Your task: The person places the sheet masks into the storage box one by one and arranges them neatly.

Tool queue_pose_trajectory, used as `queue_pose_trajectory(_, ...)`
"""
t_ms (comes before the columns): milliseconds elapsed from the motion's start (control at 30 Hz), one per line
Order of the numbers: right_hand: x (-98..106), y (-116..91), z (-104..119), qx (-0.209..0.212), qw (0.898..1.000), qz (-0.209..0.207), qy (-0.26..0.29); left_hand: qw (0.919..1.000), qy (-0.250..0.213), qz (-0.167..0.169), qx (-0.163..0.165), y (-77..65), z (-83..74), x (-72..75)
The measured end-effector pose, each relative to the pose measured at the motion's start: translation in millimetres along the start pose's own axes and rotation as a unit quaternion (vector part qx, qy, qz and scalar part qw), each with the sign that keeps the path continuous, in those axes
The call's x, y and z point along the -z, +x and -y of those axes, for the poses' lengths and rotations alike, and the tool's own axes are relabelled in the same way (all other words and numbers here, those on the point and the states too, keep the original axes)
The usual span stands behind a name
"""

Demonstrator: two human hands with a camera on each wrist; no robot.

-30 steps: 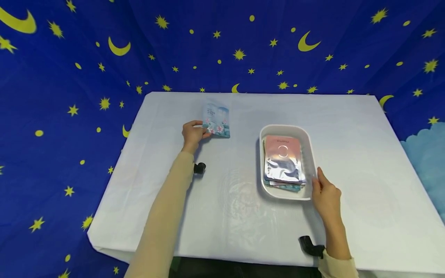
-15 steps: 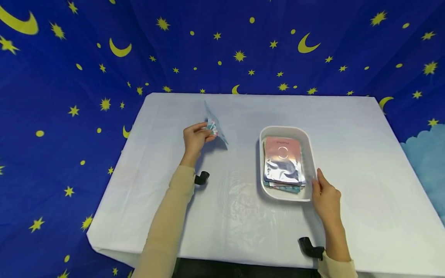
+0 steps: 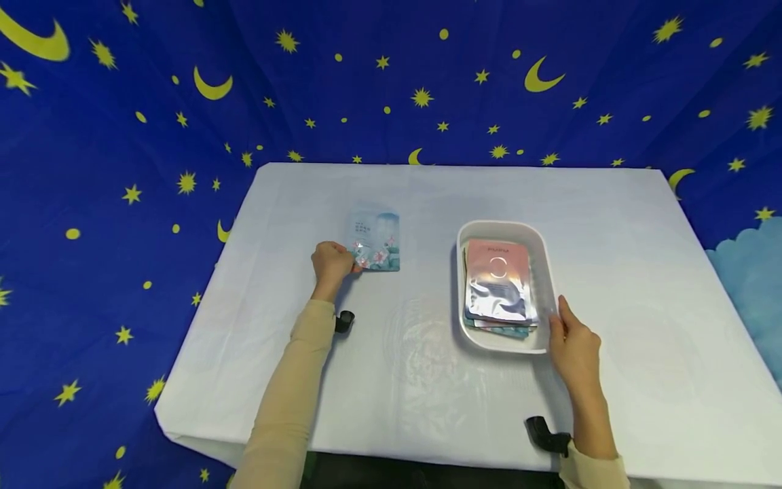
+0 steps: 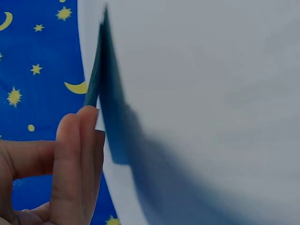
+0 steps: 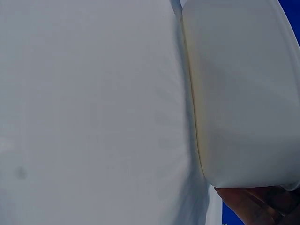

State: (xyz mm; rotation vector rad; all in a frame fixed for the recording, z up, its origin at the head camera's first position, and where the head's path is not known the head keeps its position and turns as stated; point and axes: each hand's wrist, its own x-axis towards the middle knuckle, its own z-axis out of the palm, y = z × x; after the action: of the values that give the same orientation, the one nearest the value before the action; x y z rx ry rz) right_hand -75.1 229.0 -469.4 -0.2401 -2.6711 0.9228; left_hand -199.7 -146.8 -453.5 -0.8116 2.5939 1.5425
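My left hand pinches the lower left edge of a pale blue sachet with pink flowers, printed side up. In the left wrist view that sachet is seen nearly edge-on, tilted, with fingers along its side. A white plastic tub stands right of the table's middle. My right hand grips the tub's near right corner; in the right wrist view the tub's wall hides most of that hand. Inside the tub lies a stack of sachets, a pink and silver one on top.
A white cloth covers the table. Blue curtain with yellow moons and stars hangs behind and at the left. Black wrist devices sit at both of my wrists.
My left hand has brought the blue sachet nearer, tilting it edge-on midway and then turning its printed face up again. The right hand and tub have stayed in place.
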Motion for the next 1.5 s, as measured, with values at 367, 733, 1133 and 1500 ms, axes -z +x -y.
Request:
queue_pose_trajectory(367,1.3,0.0,-1.1,-0.003,1.0,-0.001,-0.002,0.9901,-0.14,0.008,0.0,6.7,9.5,-6.7)
queue_pose_trajectory(733,0.1,0.8,-2.2,-0.013,1.0,0.002,-0.001,0.9436,-0.318,0.052,-0.074,-26.0,-21.5,-8.2)
queue_pose_trajectory(1133,-0.9,-0.9,-0.1,-0.013,1.0,0.005,0.0,0.9101,-0.35,0.122,-0.184,-63.7,-34.6,-46.7)
queue_pose_trajectory(1500,0.0,0.0,-1.4,-0.013,1.0,0.004,-0.001,0.921,-0.307,0.167,-0.172,-106.2,-38.5,-87.0)
